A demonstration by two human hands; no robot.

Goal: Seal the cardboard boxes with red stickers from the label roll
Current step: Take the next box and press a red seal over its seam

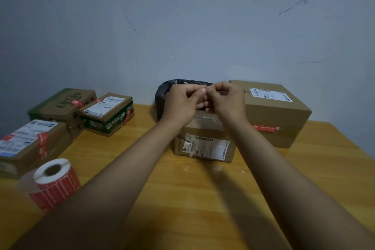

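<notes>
Both hands raised over small centre box (205, 140), fingertips meeting: left hand (180, 103), right hand (227, 99) curled; grip contents too small to tell. Label roll (54, 182) near left on counter (203, 199).

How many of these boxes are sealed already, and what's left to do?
Four boxes already show red stickers: three at the left and the large box at the right. The left hand and right hand meet above the middle box, fingertips together; what they pinch is unclear. That box shows no sticker yet. The label roll waits nearby.
</notes>
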